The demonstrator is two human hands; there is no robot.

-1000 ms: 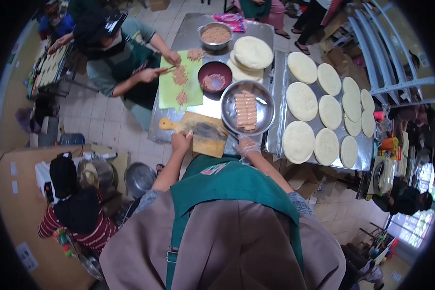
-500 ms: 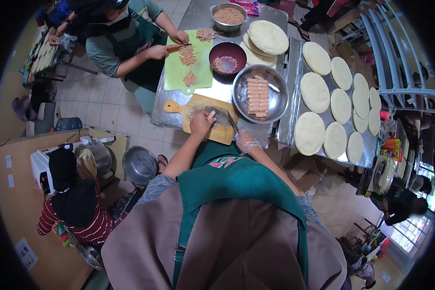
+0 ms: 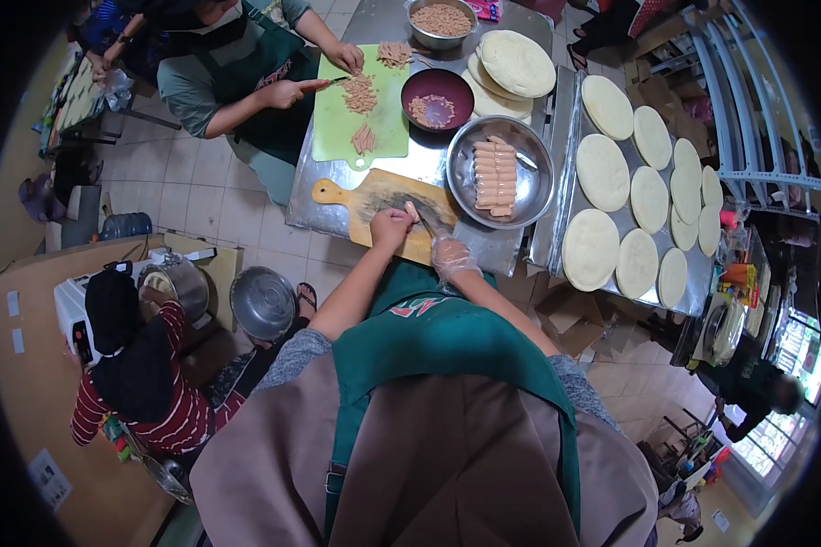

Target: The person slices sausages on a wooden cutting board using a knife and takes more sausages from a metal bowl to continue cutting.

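The left hand (image 3: 390,230) rests over the wooden board (image 3: 371,190), its fingertips pinching a short piece of sausage (image 3: 411,211) that sticks out toward the right hand (image 3: 453,256). That right hand, in a clear plastic glove, is closed around a dark knife (image 3: 424,224), whose blade points up and leftward from the fist to the piece of sausage; the handle is mostly hidden in the grip, and whether the edge is cutting in cannot be told. The board lies flat on the metal worktop (image 3: 420,153), its rounded grip pointing away to the left of the left hand. Just beyond the right hand stands a steel bowl (image 3: 532,196) with sausages (image 3: 494,178) lined up in rows. Farther out, ahead of the left hand, a green board (image 3: 334,118) bears chopped sausage (image 3: 359,95), where a co-worker's hand (image 3: 285,93) holds a red-handled knife (image 3: 314,85). A maroon bowl (image 3: 449,84) with some chopped bits sits ahead of both hands, near a stack of pale flat rounds (image 3: 517,64). To the right of the right hand, more rounds (image 3: 602,173) cover a metal tray (image 3: 701,284).
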